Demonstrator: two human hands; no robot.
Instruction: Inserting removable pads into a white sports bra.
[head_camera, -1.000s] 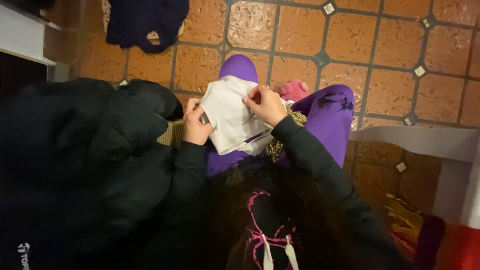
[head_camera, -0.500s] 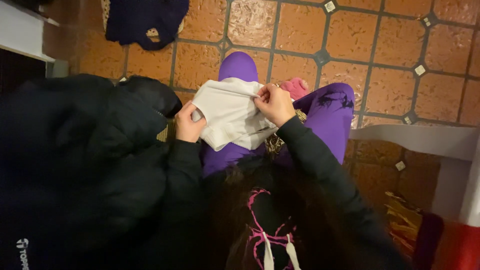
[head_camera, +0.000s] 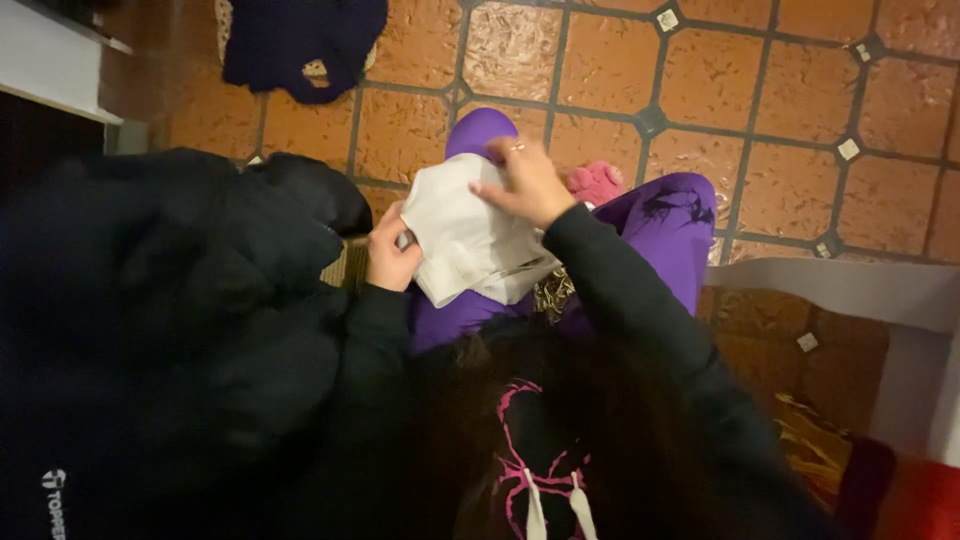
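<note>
While I watch the head view, both hands are on one cloth.
Cloth: white folded cloth (head_camera: 468, 238) lies on the purple-clad lap (head_camera: 660, 225), above the tiled floor (head_camera: 780, 110).
Left hand (head_camera: 390, 250): closed on the cloth's left edge.
Right hand (head_camera: 525, 182): fingers pressed flat on the cloth's top, no clear pinch that I can see.
Nearby: black jacket (head_camera: 170, 320) just left; dark garment (head_camera: 300, 40) on the floor, well apart.

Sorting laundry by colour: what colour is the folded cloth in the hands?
White, perhaps off-white; the cloth shows best in the head view.
</note>
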